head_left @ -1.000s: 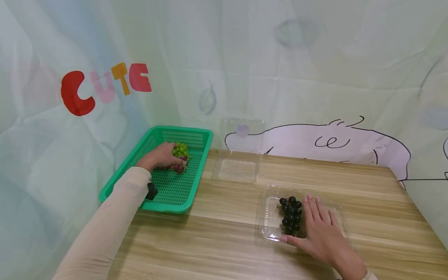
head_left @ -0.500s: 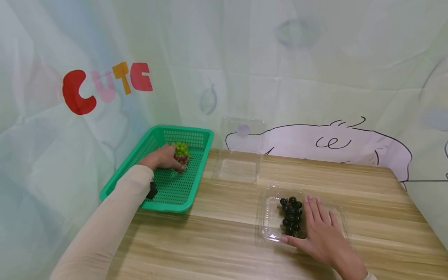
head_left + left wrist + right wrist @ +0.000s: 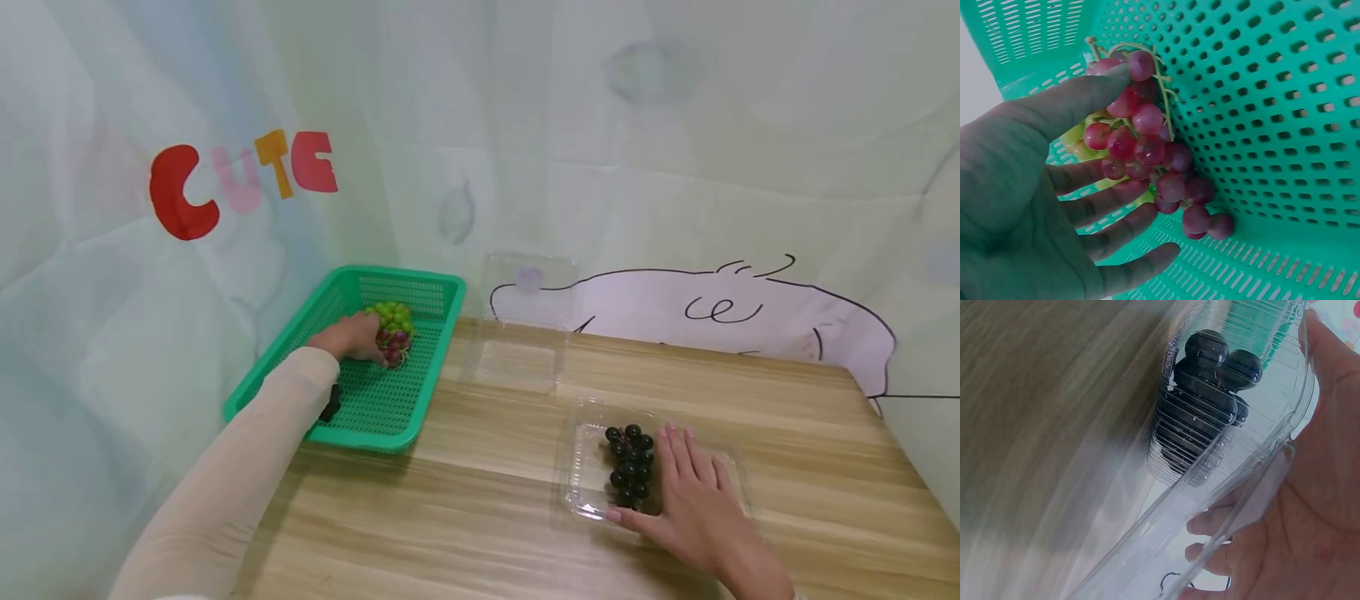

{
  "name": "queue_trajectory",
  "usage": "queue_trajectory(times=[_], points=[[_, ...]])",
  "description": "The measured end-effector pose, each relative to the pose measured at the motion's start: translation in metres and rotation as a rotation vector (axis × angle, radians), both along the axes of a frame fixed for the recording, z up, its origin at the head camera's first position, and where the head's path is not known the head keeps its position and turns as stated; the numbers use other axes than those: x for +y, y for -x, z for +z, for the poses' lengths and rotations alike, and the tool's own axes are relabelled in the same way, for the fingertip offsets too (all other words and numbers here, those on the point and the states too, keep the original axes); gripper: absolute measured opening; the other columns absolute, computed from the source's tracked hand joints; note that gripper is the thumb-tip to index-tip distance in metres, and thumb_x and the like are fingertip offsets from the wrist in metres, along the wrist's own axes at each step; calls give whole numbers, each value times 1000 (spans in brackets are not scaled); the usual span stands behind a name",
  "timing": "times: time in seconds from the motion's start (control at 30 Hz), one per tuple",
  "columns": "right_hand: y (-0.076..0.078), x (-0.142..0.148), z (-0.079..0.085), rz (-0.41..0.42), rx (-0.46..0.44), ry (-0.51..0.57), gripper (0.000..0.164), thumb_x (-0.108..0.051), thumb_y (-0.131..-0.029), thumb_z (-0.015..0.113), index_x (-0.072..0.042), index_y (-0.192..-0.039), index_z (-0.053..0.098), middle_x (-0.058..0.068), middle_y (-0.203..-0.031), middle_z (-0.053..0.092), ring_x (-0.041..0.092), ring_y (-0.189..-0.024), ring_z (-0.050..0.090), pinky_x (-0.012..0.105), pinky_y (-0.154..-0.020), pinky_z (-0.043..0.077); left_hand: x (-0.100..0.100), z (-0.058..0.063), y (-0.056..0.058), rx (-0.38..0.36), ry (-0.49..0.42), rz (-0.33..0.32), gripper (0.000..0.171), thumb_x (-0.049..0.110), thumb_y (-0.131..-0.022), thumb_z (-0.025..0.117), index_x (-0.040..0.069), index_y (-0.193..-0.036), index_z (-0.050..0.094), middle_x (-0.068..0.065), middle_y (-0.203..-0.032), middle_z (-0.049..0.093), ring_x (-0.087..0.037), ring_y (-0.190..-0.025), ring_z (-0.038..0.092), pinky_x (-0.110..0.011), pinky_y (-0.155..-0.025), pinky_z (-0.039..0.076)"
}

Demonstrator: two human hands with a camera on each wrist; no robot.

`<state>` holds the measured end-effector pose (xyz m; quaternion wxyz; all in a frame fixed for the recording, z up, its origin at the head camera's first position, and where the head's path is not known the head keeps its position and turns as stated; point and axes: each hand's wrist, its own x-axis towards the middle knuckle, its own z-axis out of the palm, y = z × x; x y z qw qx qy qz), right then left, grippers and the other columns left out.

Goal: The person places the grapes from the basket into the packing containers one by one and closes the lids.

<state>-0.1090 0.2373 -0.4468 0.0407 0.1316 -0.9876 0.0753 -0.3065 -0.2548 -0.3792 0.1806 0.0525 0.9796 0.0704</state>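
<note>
My left hand (image 3: 356, 336) is inside the green basket (image 3: 417, 392), at a bunch of red grapes (image 3: 396, 340). In the left wrist view its thumb lies over the red grapes (image 3: 1149, 119), while the loosely spread fingers (image 3: 1124, 234) reach along the bunch's side. A green bunch (image 3: 393, 314) lies just behind, partly covered. On the table, a clear plastic clamshell box (image 3: 588, 467) contains a bunch of black grapes (image 3: 631, 463). My right hand (image 3: 697, 504) rests with straight fingers on the box's right part, beside the black grapes, its thumb at the front rim.
Another clear clamshell box (image 3: 517, 362) stands at the back of the wooden table (image 3: 480, 517), lid raised against the printed curtain (image 3: 525, 200). The curtain closes off the back and left sides. The basket's raised rim surrounds my left hand.
My left hand has drawn slightly back along the red grapes, which now show more beyond the thumb. The right hand stays on the box. The head view has shifted a little left.
</note>
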Motion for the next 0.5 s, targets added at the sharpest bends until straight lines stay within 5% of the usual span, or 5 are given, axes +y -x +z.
queue_trajectory(times=[0.17,0.5], points=[[1,-1,1,2,1,-2,124,-86,-71,47,-2,-153,6,20,-159,10,41,-145,12,68,-108,17,-1,-4,2,23,15,23,63,27,-86,72,-1,-134,43,-29,-139,41,-53,-128,33,-62,-96,40],[1,0,0,-1,3,-5,124,-86,-71,47,-2,-153,5,21,-158,11,42,-145,12,68,-108,17,-15,-26,10,64,-21,0,37,20,-85,72,5,-116,59,-23,-118,58,-46,-111,52,-53,-80,49]])
